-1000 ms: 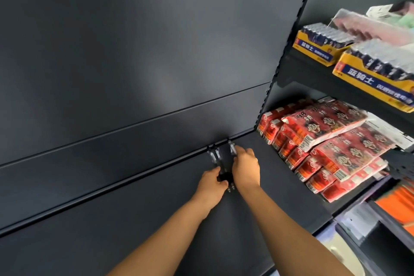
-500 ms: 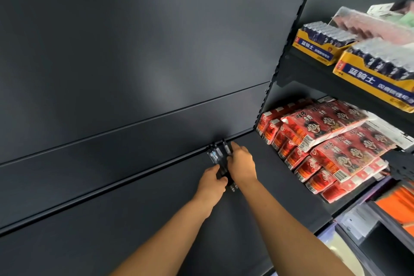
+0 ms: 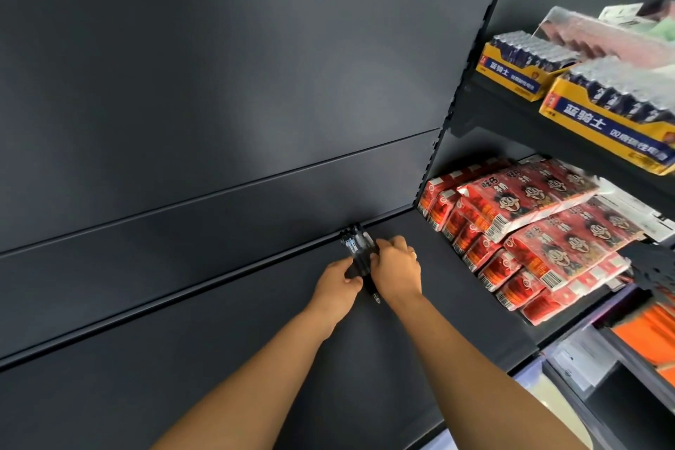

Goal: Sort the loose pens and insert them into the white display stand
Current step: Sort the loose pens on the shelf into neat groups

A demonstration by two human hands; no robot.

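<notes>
A small bunch of black pens [image 3: 357, 248] lies on the dark shelf [image 3: 219, 358], its far ends against the back panel. My left hand [image 3: 338, 285] grips the bunch from the left, thumb over it. My right hand [image 3: 396, 268] holds it from the right with fingers curled around the pens. One pen tip [image 3: 376, 300] sticks out below the hands. No white display stand is in view.
Red snack packs [image 3: 526, 230] are stacked on the shelf just right of my hands. Yellow battery boxes [image 3: 606, 113] sit on the upper right shelf. Orange items [image 3: 646, 332] lie on a lower shelf at the far right. A dark back panel [image 3: 219, 84] rises behind.
The spread pens have been drawn together into one tight bunch. Both hands shifted slightly left and closer round them.
</notes>
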